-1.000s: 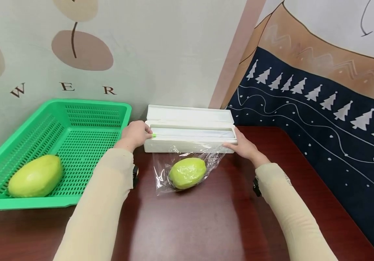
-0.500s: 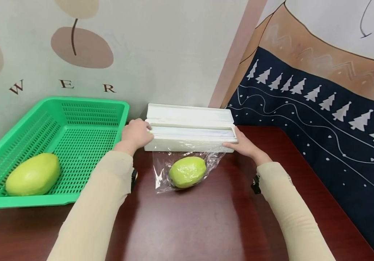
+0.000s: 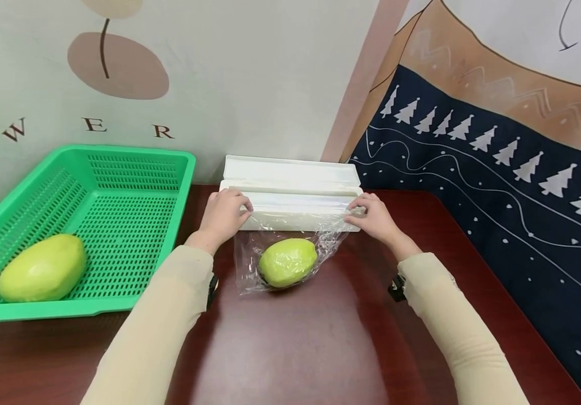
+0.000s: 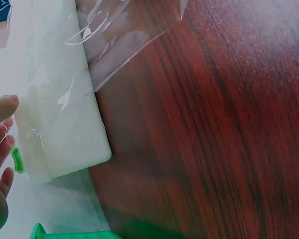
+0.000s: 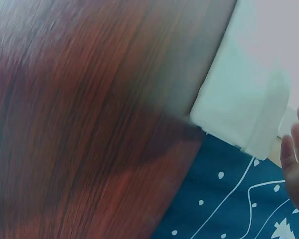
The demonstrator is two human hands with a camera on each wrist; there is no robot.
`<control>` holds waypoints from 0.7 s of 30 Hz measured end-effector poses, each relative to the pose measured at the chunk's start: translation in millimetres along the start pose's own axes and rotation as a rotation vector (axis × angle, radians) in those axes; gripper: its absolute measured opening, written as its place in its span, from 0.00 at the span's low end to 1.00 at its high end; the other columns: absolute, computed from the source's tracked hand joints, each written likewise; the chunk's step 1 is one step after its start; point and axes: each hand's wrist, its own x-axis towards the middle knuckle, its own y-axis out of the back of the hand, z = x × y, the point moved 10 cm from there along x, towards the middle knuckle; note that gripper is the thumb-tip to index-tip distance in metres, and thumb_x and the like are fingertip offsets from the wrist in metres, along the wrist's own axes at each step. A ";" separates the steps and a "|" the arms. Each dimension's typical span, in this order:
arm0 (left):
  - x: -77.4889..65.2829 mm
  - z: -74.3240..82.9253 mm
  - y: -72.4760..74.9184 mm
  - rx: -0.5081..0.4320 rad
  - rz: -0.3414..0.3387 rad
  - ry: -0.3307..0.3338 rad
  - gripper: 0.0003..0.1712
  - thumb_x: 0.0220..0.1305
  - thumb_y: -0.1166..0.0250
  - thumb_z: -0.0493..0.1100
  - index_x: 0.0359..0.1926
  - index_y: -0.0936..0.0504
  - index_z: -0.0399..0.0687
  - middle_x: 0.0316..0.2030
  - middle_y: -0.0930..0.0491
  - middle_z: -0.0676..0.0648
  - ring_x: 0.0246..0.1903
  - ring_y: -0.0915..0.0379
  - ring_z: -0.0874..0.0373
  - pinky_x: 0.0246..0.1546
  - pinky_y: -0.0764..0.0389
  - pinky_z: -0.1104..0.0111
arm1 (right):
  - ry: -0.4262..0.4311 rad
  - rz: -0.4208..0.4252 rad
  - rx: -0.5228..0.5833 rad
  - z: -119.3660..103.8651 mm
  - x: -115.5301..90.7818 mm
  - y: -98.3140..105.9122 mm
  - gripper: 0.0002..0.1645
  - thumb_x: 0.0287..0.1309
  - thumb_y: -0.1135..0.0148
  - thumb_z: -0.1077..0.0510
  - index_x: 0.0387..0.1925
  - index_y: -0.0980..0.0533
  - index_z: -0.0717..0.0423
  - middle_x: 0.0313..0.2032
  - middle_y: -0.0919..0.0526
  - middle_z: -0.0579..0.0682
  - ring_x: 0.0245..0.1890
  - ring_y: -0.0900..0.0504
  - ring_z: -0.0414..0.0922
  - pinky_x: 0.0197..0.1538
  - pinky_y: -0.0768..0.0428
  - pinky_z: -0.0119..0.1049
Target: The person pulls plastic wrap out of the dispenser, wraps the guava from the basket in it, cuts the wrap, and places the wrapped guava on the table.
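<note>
A white cling film dispenser box (image 3: 298, 222) stands on the table with its lid (image 3: 290, 171) raised. Clear cling film (image 3: 328, 239) runs out over its front edge and down around a yellow-green mango-like fruit (image 3: 287, 262). At the box's left end, my left hand (image 3: 223, 216) pinches the film between thumb and fingers. My right hand (image 3: 374, 218) pinches the film at the right end, where it is bunched in creases. A small green slider (image 4: 17, 160) sits on the box edge beside my left fingers in the left wrist view.
To the left is a green perforated basket (image 3: 185, 191) with another yellow-green fruit (image 3: 43, 269) inside. A pale printed wall covering (image 3: 270, 84) rises behind the box, and a dark blue tree-patterned cloth (image 3: 452, 185) borders the table (image 3: 290, 349) on the right.
My left hand has left the green slider and moved right onto the film. My right hand has shifted from the box's end up to the film. The wrapped fruit stays in place.
</note>
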 end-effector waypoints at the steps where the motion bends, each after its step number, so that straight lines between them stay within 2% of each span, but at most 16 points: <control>1: -0.1 0.1 0.2 -0.006 -0.001 0.003 0.05 0.59 0.37 0.40 0.34 0.17 0.45 0.40 0.19 0.44 0.47 0.27 0.46 0.52 0.34 0.52 | -0.009 -0.009 0.019 0.1 -0.1 -0.8 0.09 0.48 0.31 0.62 0.32 0.20 0.62 0.36 0.22 0.56 0.37 0.30 0.48 0.40 0.29 0.39; 3: 0.4 0.2 0.3 -0.016 -0.002 0.010 0.05 0.58 0.39 0.39 0.33 0.17 0.46 0.39 0.19 0.45 0.47 0.27 0.46 0.52 0.34 0.53 | -0.045 -0.037 0.054 1.8 -0.5 -3.3 0.07 0.49 0.32 0.62 0.31 0.20 0.62 0.31 0.21 0.55 0.31 0.29 0.45 0.34 0.28 0.34; 5: 1.1 1.1 0.5 -0.034 0.000 0.011 0.07 0.56 0.42 0.38 0.32 0.17 0.46 0.38 0.18 0.45 0.46 0.26 0.47 0.52 0.34 0.53 | -0.088 -0.073 0.097 4.9 -0.9 -6.6 0.06 0.52 0.34 0.62 0.33 0.20 0.62 0.30 0.21 0.57 0.26 0.29 0.41 0.29 0.29 0.32; 11: -0.5 3.9 2.3 -0.074 0.002 0.010 0.07 0.54 0.44 0.37 0.28 0.19 0.46 0.26 0.17 0.47 0.33 0.22 0.49 0.49 0.30 0.54 | -0.160 -0.181 0.271 9.9 -2.4 -19.9 0.11 0.58 0.42 0.65 0.43 0.21 0.66 0.43 0.21 0.62 0.15 0.33 0.37 0.22 0.28 0.33; 13: -1.6 4.2 2.6 -0.092 -0.005 0.026 0.05 0.54 0.45 0.38 0.28 0.22 0.47 0.23 0.20 0.48 0.30 0.25 0.50 0.48 0.29 0.55 | -0.157 -0.202 0.317 9.1 -2.9 -22.9 0.12 0.59 0.44 0.66 0.43 0.22 0.67 0.43 0.21 0.62 0.14 0.31 0.37 0.22 0.26 0.33; 17: -3.4 3.7 2.2 -0.139 -0.017 0.075 0.04 0.52 0.48 0.40 0.27 0.26 0.49 0.19 0.26 0.49 0.27 0.29 0.51 0.46 0.30 0.58 | -0.162 -0.227 0.400 7.7 -4.1 -26.0 0.12 0.60 0.46 0.67 0.44 0.24 0.71 0.32 0.19 0.55 0.17 0.26 0.37 0.25 0.22 0.31; 21: -5.4 4.2 3.3 -0.161 -0.010 0.115 0.03 0.51 0.47 0.41 0.27 0.28 0.49 0.19 0.26 0.48 0.28 0.30 0.49 0.38 0.30 0.60 | -0.184 -0.262 0.470 6.0 -5.7 -29.1 0.13 0.59 0.48 0.69 0.44 0.26 0.73 0.26 0.20 0.46 0.21 0.21 0.40 0.30 0.17 0.40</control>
